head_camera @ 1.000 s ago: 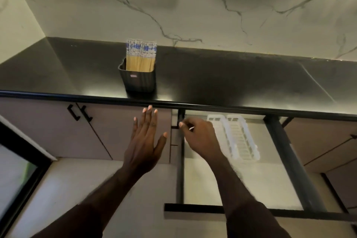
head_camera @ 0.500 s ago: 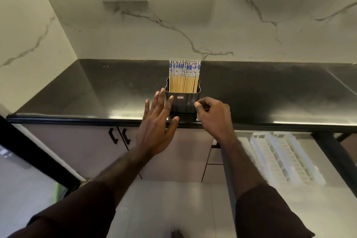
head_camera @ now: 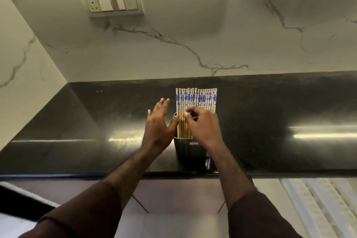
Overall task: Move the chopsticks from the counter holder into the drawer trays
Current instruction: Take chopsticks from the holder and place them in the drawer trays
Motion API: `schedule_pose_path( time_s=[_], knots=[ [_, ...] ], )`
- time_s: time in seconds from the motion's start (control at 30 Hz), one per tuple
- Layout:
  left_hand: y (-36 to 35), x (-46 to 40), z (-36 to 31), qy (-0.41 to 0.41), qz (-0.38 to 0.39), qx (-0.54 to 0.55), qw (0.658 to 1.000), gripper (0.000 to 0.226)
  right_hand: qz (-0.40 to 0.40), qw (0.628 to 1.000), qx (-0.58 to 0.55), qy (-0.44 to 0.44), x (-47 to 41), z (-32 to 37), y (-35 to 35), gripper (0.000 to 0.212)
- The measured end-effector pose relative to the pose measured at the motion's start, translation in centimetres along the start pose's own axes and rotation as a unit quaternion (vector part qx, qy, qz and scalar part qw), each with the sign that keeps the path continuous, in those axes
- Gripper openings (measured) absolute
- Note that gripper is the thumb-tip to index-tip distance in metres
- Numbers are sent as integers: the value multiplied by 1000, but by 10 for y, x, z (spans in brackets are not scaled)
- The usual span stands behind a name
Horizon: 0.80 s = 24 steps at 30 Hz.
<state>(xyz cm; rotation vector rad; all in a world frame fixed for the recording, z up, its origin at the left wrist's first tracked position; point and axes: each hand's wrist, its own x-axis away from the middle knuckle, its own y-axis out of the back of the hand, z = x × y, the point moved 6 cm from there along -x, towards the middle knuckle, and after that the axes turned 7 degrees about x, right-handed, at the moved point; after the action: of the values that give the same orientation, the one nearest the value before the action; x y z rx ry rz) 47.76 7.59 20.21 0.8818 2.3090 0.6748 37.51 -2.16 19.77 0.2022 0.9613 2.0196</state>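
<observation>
On the glossy black stone counter [head_camera: 77, 121] the left hand [head_camera: 157, 125] hovers with fingers spread and relaxed, holding nothing, its thumb just beside the dark metal holder [head_camera: 185, 148]. The bamboo chopsticks with blue-and-white patterned tops [head_camera: 196, 100] stand upright inside — the right hand [head_camera: 202, 127] curls its fingers onto their shafts. White slotted trays [head_camera: 318, 205] show lower right.

The right hand [head_camera: 203, 128] covers the lower right part of the chopsticks [head_camera: 196, 100] and much of the holder [head_camera: 186, 148] rim. The white drawer trays [head_camera: 320, 206] at near right are blurred and cut by the edge.
</observation>
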Motion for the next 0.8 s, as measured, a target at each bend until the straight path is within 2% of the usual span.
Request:
schedule_pose_path(
  time_s=[0.2,0.4,0.63,0.8],
  knots=[
    [-29,-52,25,36,15,25,999,65,23,1000,13,-4,-43,-10,-28,36],
    [-39,-69,51,134,0,127,983,64,26,999,26,7,-48,-13,-39,39],
    [-50,-73,63,195,-21,285,938,44,32,999,18,7,-46,-13,-46,39],
    [-50,-73,59,196,-20,351,916,25,40,999,21,6,-46,-18,-50,39]
  ],
)
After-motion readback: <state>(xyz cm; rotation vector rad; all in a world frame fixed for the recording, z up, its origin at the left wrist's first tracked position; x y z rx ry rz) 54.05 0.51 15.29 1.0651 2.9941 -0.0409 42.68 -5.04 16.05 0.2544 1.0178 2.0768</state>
